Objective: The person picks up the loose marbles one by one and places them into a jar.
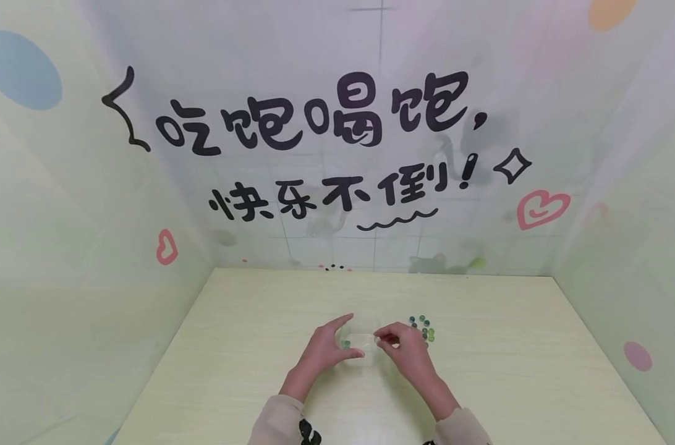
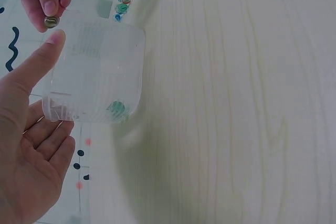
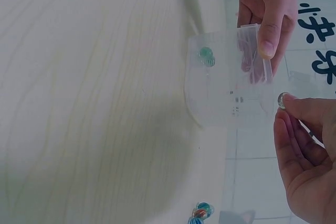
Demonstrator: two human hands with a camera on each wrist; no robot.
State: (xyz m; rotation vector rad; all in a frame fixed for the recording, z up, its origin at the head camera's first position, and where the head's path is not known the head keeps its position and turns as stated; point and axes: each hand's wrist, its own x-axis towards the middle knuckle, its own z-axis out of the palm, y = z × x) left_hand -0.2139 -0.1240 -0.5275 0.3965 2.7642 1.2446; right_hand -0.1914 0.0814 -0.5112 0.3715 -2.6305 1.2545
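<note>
A clear plastic box (image 2: pixel 100 66) stands on the table, with my left hand (image 1: pixel 322 349) gripping its left side between thumb and fingers. Inside that box, by the left hand, lie a couple of green marbles (image 3: pixel 207 56). My right hand (image 1: pixel 408 351) is at the box's right side and pinches a single glass marble (image 3: pixel 282 100) between thumb and fingertips, close to the rim. Several loose marbles (image 1: pixel 428 334), green and blue, lie on the table just beyond and right of the right hand.
The pale wood-grain table (image 1: pixel 232 371) is enclosed by printed panels at the left, right and back. Black lettering and pink hearts mark the back panel (image 1: pixel 326 62).
</note>
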